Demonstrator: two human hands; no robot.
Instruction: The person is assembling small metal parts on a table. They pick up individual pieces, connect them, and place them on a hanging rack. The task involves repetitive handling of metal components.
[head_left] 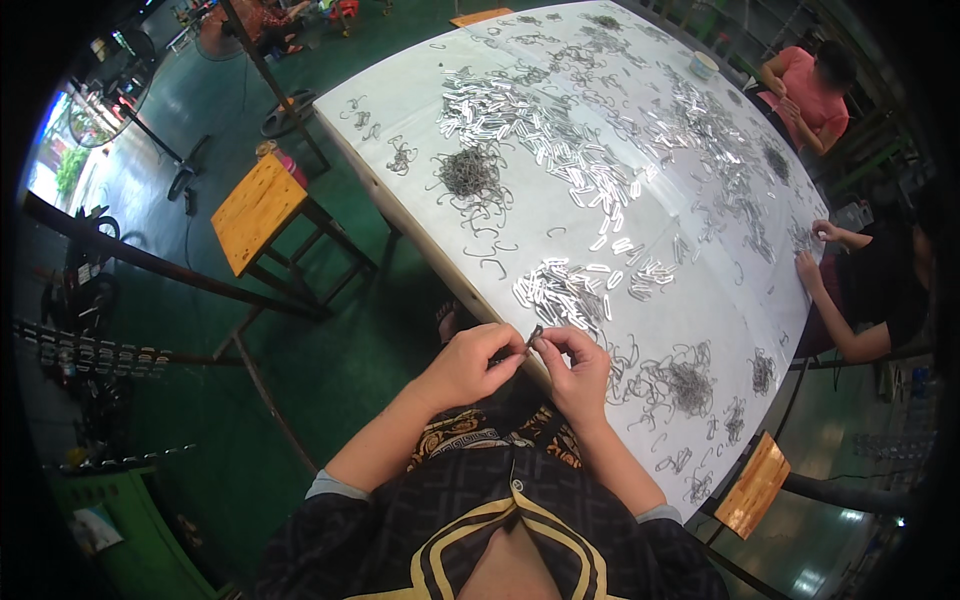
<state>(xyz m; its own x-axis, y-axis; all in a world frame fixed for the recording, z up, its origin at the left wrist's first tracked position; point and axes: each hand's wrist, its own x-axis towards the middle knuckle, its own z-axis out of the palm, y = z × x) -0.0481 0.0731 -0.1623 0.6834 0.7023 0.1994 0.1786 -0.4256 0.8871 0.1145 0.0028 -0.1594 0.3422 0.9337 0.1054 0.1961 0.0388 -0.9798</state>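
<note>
You are working along the left edge of a white-covered worktable (715, 310), and that edge is running diagonally from the far left corner toward your lap. A broad spread of shiny oblong metal links (500, 115) is covering the far left part of the surface, while a smaller heap of links (555, 290) is lying close to the left edge, just beyond your fingertips. A loose tangle of dark wire hooks (690, 385) is lying farther in from that edge, to the right of your hands. Your left hand (477, 360) is hovering outside the edge and your right hand (575, 372) is bending in over the surface, so the right is sitting nearer to both the heap and the hooks. Between them, about above the edge, a small dark metal piece (536, 334) is standing up from the pinch, its long axis apparently leaning away from you and slightly right, toward the heap. Your right thumb and forefinger are pinching it with no visible gap; your left thumb and forefinger are meeting beside its lower end, though you cannot tell whether they are gripping it too.
</note>
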